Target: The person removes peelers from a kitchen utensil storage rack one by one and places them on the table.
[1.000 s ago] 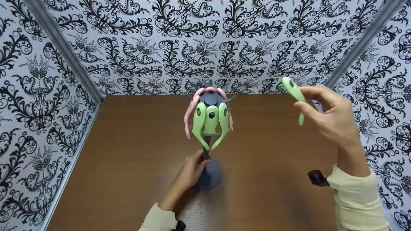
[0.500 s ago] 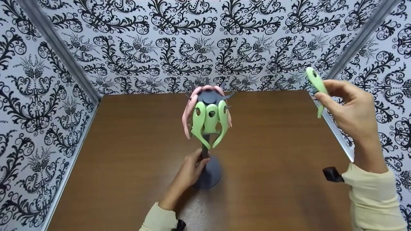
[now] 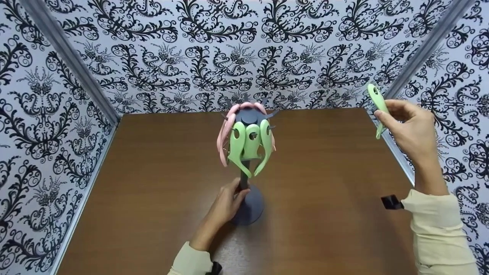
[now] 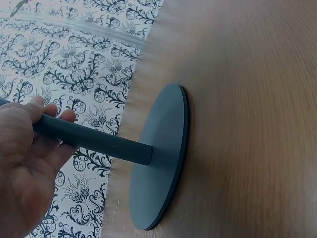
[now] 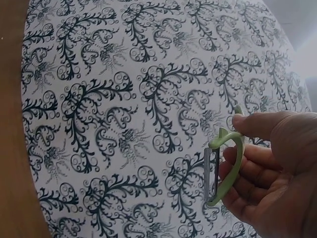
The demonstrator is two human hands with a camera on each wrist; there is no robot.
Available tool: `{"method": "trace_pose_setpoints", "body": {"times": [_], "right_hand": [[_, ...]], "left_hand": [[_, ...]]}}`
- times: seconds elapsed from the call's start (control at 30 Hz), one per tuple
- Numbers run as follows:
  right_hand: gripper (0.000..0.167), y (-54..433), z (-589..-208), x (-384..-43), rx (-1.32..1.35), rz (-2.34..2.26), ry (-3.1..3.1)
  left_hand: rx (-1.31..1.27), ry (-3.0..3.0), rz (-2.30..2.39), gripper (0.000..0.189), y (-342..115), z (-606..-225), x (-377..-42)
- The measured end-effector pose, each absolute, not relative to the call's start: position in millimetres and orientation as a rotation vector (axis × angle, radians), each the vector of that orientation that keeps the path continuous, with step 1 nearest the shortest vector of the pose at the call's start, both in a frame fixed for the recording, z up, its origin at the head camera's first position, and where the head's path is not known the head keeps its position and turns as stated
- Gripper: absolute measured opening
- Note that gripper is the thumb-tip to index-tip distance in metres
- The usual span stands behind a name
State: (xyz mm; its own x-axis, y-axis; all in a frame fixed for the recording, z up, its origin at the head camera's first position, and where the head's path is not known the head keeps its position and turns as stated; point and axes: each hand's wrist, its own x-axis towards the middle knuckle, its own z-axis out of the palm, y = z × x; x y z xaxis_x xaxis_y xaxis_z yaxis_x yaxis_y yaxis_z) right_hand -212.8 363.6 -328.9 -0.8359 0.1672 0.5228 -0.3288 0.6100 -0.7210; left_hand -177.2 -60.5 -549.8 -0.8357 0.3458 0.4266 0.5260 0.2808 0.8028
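Observation:
My left hand (image 3: 226, 200) grips the dark grey pole (image 4: 96, 141) of a stand, just above its round base (image 4: 161, 158). Several green peelers (image 3: 251, 147) hang by the holes in their handles from hooks at the stand's top, on the near side. Pink peelers (image 3: 226, 133) hang on the left and farther round. Off to the right and raised, my right hand (image 3: 414, 131) pinches one more green peeler (image 3: 377, 100) between thumb and fingers, its holed handle end up. In the right wrist view, the metal blade (image 5: 211, 174) of this peeler faces left.
The stand rests on a brown wooden table (image 3: 160, 172). Patterned panels enclose it: a back wall (image 3: 229, 49), a left wall (image 3: 42, 126) and a right wall (image 3: 468, 95) close to my right hand. Some bare hooks (image 3: 272, 114) jut from the stand's top.
My right hand has carried the green peeler to the right, away from the stand, then stayed nearly in place with a slight shift left. My left hand keeps its grip on the pole.

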Motion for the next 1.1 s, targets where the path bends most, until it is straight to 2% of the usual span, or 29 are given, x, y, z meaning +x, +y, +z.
{"method": "trace_pose_setpoints", "body": {"times": [0.43, 1.1], "right_hand": [[0.032, 374, -363, -229, 0.054, 1.164, -2.291], [0.03, 388, -420, -244, -0.071, 0.881, -2.474]], "left_hand": [[-0.796, -2.39, -1.575, 0.013, -63, -551, -178], [-0.793, -2.403, -1.564, 0.015, -61, -552, -177]]}}
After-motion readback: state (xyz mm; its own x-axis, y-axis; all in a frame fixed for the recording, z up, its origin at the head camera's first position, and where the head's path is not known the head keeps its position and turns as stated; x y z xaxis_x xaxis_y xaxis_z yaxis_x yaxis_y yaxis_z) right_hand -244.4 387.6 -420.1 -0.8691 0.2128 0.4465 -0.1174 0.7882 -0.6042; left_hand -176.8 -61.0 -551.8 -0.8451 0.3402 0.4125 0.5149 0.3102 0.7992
